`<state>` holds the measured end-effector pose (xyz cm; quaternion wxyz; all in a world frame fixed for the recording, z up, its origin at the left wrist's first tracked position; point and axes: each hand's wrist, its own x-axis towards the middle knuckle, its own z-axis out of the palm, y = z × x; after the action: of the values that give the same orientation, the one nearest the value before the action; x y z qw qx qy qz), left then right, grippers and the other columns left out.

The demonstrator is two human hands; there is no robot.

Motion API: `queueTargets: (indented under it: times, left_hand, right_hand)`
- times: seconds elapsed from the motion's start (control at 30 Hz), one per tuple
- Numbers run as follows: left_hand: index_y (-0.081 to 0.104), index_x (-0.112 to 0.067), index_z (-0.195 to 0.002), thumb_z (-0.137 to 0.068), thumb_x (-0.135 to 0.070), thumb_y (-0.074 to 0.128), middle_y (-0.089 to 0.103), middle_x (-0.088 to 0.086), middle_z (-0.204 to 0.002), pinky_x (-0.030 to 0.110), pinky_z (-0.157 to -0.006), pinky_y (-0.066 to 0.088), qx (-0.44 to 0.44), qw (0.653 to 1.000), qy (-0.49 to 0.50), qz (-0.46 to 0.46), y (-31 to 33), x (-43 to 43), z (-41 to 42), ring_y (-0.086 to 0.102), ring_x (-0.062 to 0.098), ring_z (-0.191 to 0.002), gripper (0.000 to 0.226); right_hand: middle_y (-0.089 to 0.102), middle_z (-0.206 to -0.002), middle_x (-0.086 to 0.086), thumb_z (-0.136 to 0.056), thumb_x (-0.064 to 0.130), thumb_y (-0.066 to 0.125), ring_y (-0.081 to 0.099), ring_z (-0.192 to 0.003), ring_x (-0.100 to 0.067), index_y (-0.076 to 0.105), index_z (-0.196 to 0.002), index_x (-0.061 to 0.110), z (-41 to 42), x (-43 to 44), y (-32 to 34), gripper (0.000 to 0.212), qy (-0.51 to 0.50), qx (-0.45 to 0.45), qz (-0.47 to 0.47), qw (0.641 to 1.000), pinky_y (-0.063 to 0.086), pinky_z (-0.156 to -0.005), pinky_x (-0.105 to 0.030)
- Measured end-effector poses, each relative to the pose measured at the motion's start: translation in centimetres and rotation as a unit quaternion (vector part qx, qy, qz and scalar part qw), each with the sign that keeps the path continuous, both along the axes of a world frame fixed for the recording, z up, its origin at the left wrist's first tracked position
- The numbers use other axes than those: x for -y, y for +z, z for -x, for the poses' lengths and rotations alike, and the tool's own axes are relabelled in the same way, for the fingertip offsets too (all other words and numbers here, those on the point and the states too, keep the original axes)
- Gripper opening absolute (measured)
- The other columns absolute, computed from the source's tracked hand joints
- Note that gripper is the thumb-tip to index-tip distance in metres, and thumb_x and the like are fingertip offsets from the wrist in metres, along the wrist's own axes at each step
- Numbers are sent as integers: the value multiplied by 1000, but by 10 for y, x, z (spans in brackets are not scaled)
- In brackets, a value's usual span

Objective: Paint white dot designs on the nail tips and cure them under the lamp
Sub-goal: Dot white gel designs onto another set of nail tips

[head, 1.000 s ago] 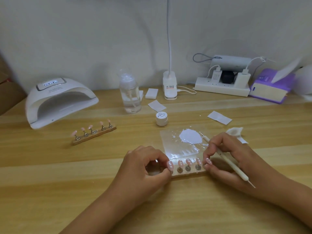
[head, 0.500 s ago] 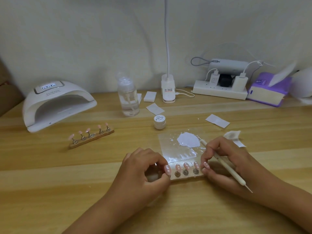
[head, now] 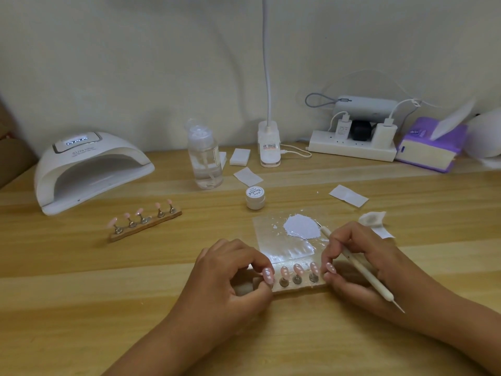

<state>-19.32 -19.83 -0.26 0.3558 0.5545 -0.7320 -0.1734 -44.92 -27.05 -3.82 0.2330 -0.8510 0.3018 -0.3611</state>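
A wooden nail stand (head: 298, 287) with several pink nail tips bearing white dots lies in front of me. My left hand (head: 230, 278) grips its left end, and my right hand (head: 360, 261) grips its right end. The right hand also holds a white dotting tool (head: 360, 267), its front tip near the white paint blob (head: 302, 226) on a clear palette sheet (head: 271, 234). A second stand (head: 145, 223) with plain pink tips sits to the left. The white curing lamp (head: 89, 169) stands at the far left, its display lit.
A small white paint jar (head: 255, 198), a clear pump bottle (head: 204, 156) and a clip desk lamp (head: 268, 147) stand behind the palette. Paper wipes (head: 348, 196) lie about. A power strip (head: 352, 147) and purple tissue pack (head: 431, 145) line the back right.
The view has shifted slightly. Both hands stay at the ends of the near stand, which sits a little lower in the frame than before.
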Motion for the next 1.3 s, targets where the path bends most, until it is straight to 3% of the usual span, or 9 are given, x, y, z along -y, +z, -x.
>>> queueTargets:
  times: [0.5, 0.6, 0.7, 0.77, 0.9, 1.07, 1.17, 1.23, 1.3]
  left_hand:
    - [67, -35, -75, -73, -42, 56, 64, -19, -87, 33, -83, 44, 5, 1000, -9, 3, 1, 0, 0, 58, 7, -93, 13]
    - [65, -40, -92, -73, -46, 56, 62, -19, -93, 25, -84, 41, 11, 1000, 3, 2, 1, -2, 0, 56, 7, -96, 22]
    - [47, -51, -117, -74, -48, 57, 54, -24, -103, 15, -87, 35, 20, 999, 21, -17, -2, -2, -1, 50, 7, -103, 44]
    - [43, -52, -122, -74, -45, 59, 50, -25, -102, 14, -89, 34, 38, 999, 24, -18, -3, -3, 0, 48, 6, -104, 51]
    - [63, -43, -97, -70, -53, 50, 50, -22, -96, 14, -91, 29, 106, 994, 16, -20, -3, -3, 2, 45, 2, -102, 31]
    - [62, -43, -94, -70, -55, 51, 50, -23, -96, 12, -92, 27, 114, 993, 13, -23, -4, -4, 2, 44, 2, -104, 29]
    - [62, -42, -92, -71, -55, 55, 51, -22, -95, 14, -93, 29, 115, 993, 13, -17, -3, -4, 2, 46, 2, -103, 26]
    - [63, -41, -91, -72, -55, 57, 52, -22, -94, 17, -92, 31, 113, 993, 8, -13, -3, -3, 1, 48, 2, -101, 25]
    - [64, -38, -89, -73, -53, 59, 53, -22, -91, 19, -91, 33, 114, 993, 0, -7, -3, -3, 0, 49, 2, -97, 22]
  right_hand:
    - [67, -102, 6, -91, 37, 66, 66, -95, -19, 52, -108, 29, 2, 6, -10, 23, 12, 7, 1, 1000, 50, -78, -20]
    - [67, -103, 5, -92, 38, 65, 66, -95, -20, 52, -108, 29, 1, 7, -10, 22, 10, 6, 3, 1000, 51, -77, -23]
    - [66, -103, 5, -92, 38, 65, 66, -94, -22, 52, -108, 29, 2, 7, -12, 22, 15, 7, -6, 1000, 54, -75, -28]
    - [66, -104, 4, -92, 37, 65, 66, -93, -22, 52, -109, 28, 2, 7, -11, 23, 14, 6, -15, 1000, 55, -74, -30]
    - [66, -102, 5, -92, 34, 66, 66, -94, -21, 52, -107, 31, -1, 2, -4, 21, 8, -3, -8, 1000, 53, -76, -29]
    - [64, -100, 3, -89, 27, 68, 65, -93, -23, 51, -105, 34, -2, -7, 13, 24, 20, -5, -57, 998, 54, -78, -34]
    - [63, -105, 5, -87, 20, 74, 67, -92, -21, 50, -106, 30, -3, -14, 24, 32, 43, 24, -88, 995, 56, -78, -27]
    - [64, -111, 9, -81, 12, 80, 67, -100, -16, 47, -107, 33, -2, -17, 33, 47, 51, 41, -102, 993, 53, -86, -18]
    - [67, -113, 8, -74, 18, 85, 62, -116, -14, 46, -109, 34, 3, -18, 42, 55, 35, 46, -90, 994, 45, -98, -16]
